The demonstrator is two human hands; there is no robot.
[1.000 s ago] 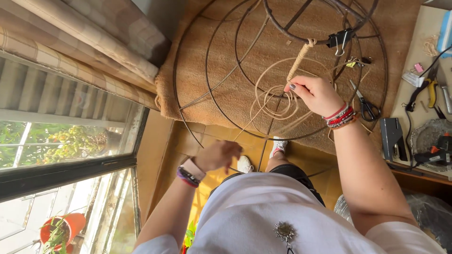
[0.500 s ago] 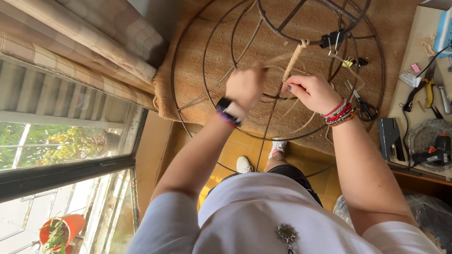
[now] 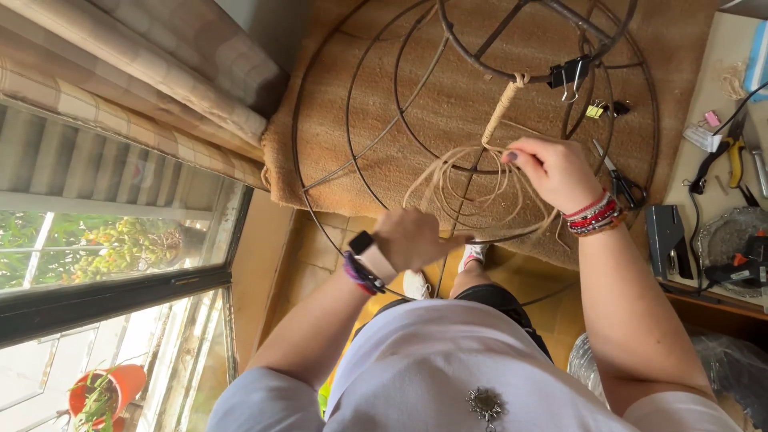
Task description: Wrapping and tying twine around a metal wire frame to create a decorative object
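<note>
Cord (image 3: 472, 180) position differs from half a second ago: the left hand (image 3: 416, 238), then raised against the wire frame (image 3: 336, 160), now sits lower, below the frame's outer ring, drawing the loose strands downward. By judgement, slack is being pulled through for another wrap. The right hand (image 3: 552, 172) stays at the wrapped spoke (image 3: 500, 108), fingers pinched together on the cord just below the wrapping. The left hand is curled shut; the strands appear to run into it, though the grip itself is hidden. Binder clips (image 3: 570, 74) hang on the frame's inner ring above the right hand; scissors (image 3: 620, 180) lie beside that hand's wrist.
</note>
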